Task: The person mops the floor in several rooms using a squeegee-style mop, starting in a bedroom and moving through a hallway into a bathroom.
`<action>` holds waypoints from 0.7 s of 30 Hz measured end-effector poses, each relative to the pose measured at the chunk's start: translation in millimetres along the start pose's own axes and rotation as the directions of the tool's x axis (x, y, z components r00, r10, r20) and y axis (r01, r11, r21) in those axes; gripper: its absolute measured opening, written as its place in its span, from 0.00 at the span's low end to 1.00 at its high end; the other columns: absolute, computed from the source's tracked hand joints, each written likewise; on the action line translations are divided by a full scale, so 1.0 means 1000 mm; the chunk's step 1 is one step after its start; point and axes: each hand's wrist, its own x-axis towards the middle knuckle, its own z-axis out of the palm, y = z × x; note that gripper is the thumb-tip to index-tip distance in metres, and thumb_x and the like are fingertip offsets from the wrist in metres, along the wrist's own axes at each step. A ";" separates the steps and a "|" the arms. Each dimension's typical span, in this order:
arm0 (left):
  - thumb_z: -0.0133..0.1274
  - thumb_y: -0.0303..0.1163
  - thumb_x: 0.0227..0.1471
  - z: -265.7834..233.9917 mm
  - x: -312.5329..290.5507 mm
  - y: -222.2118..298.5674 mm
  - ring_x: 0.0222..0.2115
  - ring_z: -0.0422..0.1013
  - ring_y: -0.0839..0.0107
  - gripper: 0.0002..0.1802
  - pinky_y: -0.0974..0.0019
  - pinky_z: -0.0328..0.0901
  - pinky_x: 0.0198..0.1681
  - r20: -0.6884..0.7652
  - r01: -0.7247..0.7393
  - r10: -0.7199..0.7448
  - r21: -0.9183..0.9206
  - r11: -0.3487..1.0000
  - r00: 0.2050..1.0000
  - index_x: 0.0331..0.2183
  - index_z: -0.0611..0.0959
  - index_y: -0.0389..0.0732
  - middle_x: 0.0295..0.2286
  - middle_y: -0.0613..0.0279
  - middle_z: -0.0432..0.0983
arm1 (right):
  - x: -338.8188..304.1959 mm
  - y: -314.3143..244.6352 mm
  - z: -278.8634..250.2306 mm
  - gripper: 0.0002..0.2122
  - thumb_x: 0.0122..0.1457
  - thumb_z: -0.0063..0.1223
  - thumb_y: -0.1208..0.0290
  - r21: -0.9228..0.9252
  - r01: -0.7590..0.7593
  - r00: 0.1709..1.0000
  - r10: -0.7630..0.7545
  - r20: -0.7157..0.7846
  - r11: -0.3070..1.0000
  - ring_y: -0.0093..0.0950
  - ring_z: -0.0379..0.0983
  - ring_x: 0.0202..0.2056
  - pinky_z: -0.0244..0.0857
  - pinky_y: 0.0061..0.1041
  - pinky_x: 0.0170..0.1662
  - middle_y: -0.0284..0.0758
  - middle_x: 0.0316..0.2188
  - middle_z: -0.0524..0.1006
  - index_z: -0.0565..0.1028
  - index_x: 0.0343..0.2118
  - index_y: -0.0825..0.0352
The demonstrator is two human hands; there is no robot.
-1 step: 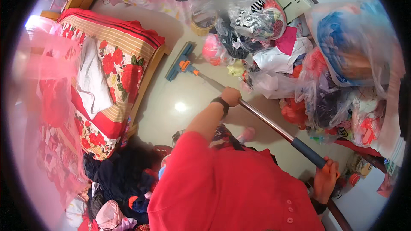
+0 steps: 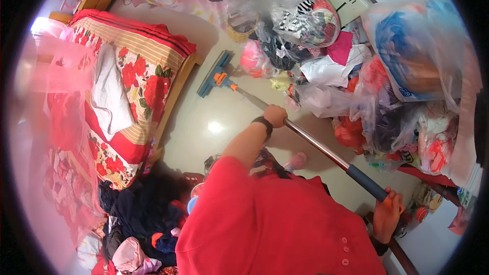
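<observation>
"What takes up the most room here?"

"The pale floor (image 2: 196, 140), running between the floral-covered bed (image 2: 145, 79) on the left and the heap of stuffed plastic bags (image 2: 377, 117) on the right. The bags are probably grouped against the wall to keep loose clothing together."

"And at the lower left?"

"Dark clothes (image 2: 137, 198), piled loosely near the foot of the bed. I can't tell why they lie there."

"Where's the mop?"

"The flat mop (image 2: 321, 145) slants across the middle, its handle end near the person's body and its blue-grey head (image 2: 216, 75) out by the bed's wooden edge. The head appears to rest flat on the floor; its swivelling joint likely allows that while the pole leans."

"How is it held?"

"With both hands, set well apart, presumably for leverage. The left hand (image 2: 275, 115) has its fingers closed around the metal pole, below the arm's dark wristband (image 2: 265, 127), which suggests it guides the head."

"And the other?"

"The right hand (image 2: 388, 217) has its fingers curled round the orange end of the handle, just past the dark grey grip (image 2: 368, 183). It seems to steady the pole from there; its thumb is hard to make out."
</observation>
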 end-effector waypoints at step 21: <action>0.52 0.34 0.39 0.186 0.015 0.306 0.32 0.73 0.63 0.06 0.57 0.59 0.41 0.082 -0.136 0.139 -0.042 0.990 0.987 0.24 0.82 0.52 0.27 0.63 0.77 | -0.081 -0.084 -0.340 0.07 0.60 0.44 0.67 -0.165 0.163 0.986 -0.167 -0.006 0.973 0.28 0.64 0.41 0.55 0.34 0.48 0.30 0.29 0.68 0.68 0.28 0.63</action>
